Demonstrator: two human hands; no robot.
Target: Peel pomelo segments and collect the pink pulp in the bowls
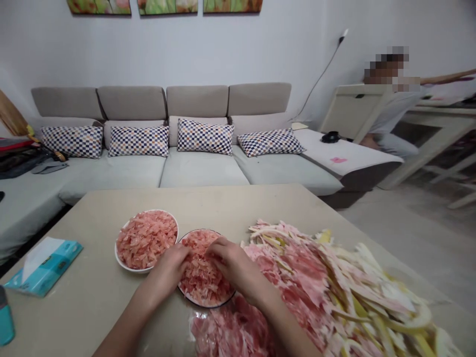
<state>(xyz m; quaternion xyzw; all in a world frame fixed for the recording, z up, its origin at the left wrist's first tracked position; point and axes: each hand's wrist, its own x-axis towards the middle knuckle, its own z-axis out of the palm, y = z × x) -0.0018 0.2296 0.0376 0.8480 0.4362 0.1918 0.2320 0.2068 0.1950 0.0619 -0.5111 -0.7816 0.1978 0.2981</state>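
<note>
A dark-rimmed bowl (206, 304) heaped with pink pomelo pulp (204, 285) stands on the table in front of me. My left hand (174, 263) reaches over its left side, fingers curled in at the pulp. From the right, my right hand (232, 265) bends over the same bowl, its fingers closed at the top of the heap. Both hands seem to pinch pulp, though the fingertips are partly hidden. Just left of them is a white bowl (118, 255) piled with more pulp. Pink membranes (297, 267) lie under and beside my right forearm.
Yellow-white peel strips (379, 307) cover the table's right side. A blue tissue pack (48, 270) lies on the left, near a teal object (5, 320) at the edge. Beyond the table (208, 198) stands a grey sofa (201, 171); a person (394, 116) sits at the far right.
</note>
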